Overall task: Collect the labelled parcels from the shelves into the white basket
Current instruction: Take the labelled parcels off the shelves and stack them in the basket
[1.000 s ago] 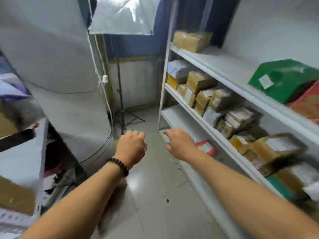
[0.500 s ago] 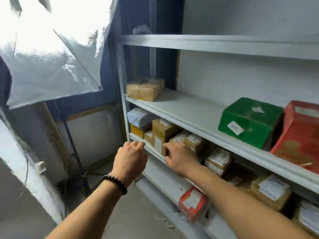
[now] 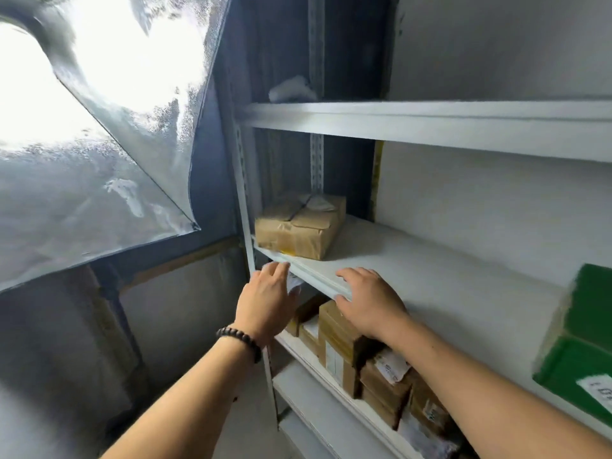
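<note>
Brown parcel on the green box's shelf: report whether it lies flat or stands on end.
Flat: the brown parcel rests broad side down on the shelf.

Shelf unit (image 3: 430,260): white.
Parcel (image 3: 299,228), left end of middle shelf: tan paper (yellow patch at its lower edge).
Box (image 3: 589,342), right end: green, with white label (image 3: 596,390).
Lower-shelf parcels (image 3: 341,339): brown cardboard, white-labelled.
Bracelet (image 3: 241,341): black beads.
Sheet (image 3: 99,160): silver.

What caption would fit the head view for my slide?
Left hand and right hand, both open, reach toward a brown taped parcel on the white shelf.
</note>
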